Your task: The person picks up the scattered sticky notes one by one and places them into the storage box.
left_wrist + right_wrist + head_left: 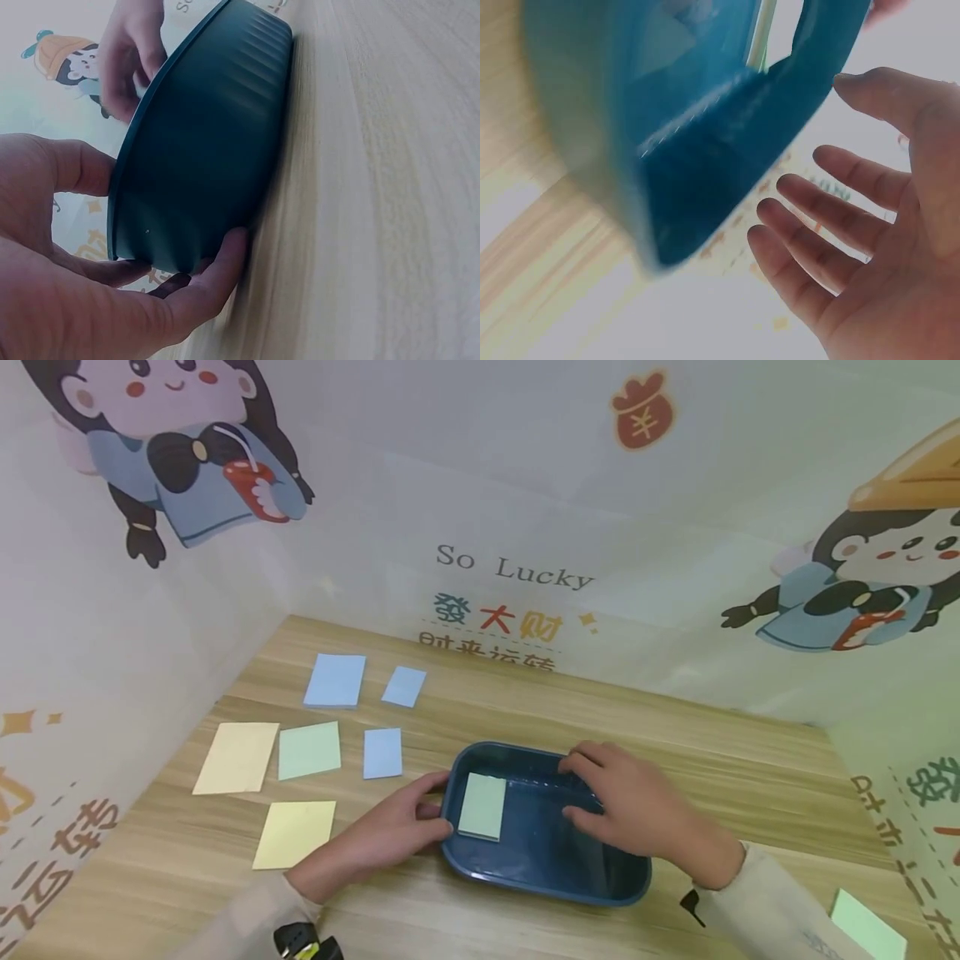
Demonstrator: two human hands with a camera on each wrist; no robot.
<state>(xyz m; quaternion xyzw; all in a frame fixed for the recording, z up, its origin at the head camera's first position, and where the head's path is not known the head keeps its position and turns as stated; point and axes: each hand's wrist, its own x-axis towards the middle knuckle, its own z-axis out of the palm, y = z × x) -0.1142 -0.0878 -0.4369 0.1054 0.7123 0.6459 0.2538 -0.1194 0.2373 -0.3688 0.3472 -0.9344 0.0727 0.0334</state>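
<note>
A dark blue plastic tray (543, 843) stands on the table with a pale green sticky note pad (482, 807) lying flat at its left end. My left hand (397, 827) holds the tray's left end. In the left wrist view, the fingers of that hand (97, 277) reach along the tray's outer wall (202, 150) and a digit touches its rim. Over the tray's right part hovers my right hand (626, 802), its fingers spread and slightly bent. The right wrist view shows this hand (885, 232) with nothing in its grasp, beside the tray's rim (780, 142).
Left of the tray lie a large blue pad (334, 681), two smaller blue pads (404, 686) (382, 753), a green square pad (309, 750), a cream pad (236, 757) and a yellow pad (294, 835). Another green pad (868, 925) sits at far right. Printed wall sheets (360, 527) border the table.
</note>
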